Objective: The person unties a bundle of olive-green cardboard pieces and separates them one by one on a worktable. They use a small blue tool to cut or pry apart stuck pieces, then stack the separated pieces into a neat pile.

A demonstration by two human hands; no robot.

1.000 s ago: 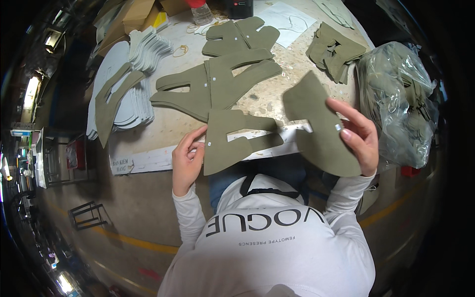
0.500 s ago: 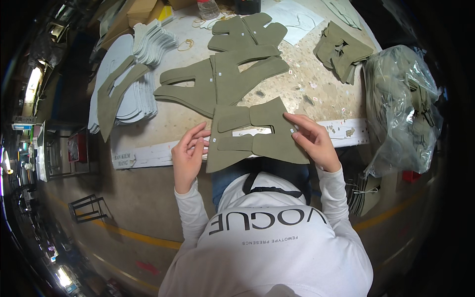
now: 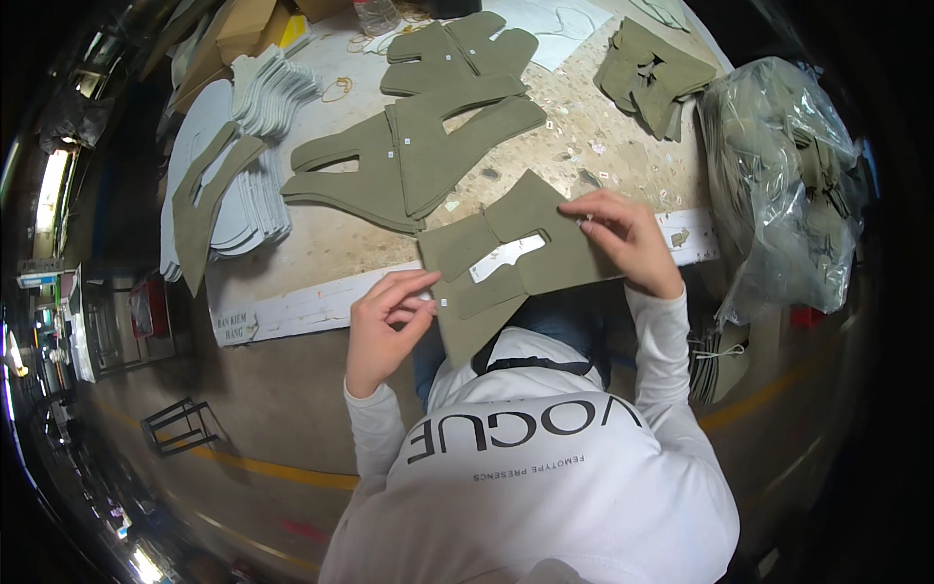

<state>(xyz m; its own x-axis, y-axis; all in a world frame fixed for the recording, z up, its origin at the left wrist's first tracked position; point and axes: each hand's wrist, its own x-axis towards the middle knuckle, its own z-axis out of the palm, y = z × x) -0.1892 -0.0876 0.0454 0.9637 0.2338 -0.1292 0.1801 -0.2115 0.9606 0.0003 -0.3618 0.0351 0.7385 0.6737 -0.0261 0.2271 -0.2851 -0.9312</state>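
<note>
Two olive-green cut-out fabric pieces, a left piece (image 3: 457, 248) and a right piece (image 3: 569, 248), overlap in front of me, framing a gap between their arms. They reach past the table's front edge and lie at a slant. My left hand (image 3: 389, 326) has thumb and fingers at the left piece's outer edge, beside a small white sticker (image 3: 444, 302). At the right piece's outer part, my right hand (image 3: 632, 238) closes thumb and forefinger, with a tiny white spot at the tips; I cannot tell whether it is a loose sticker.
More olive pieces (image 3: 360, 175) lie stacked beyond my hands. Pale grey stacks (image 3: 258, 185) stand left on the table (image 3: 321, 302), an olive piece (image 3: 199, 209) across them. An olive bundle (image 3: 647, 73) lies far right, near a clear plastic bag (image 3: 769, 195). A black stool frame (image 3: 180, 423) stands on the floor.
The two overlapping pieces have turned, their left end swinging nearer me and their right end away. My left hand has come nearer me. The whole view has shifted slightly.
</note>
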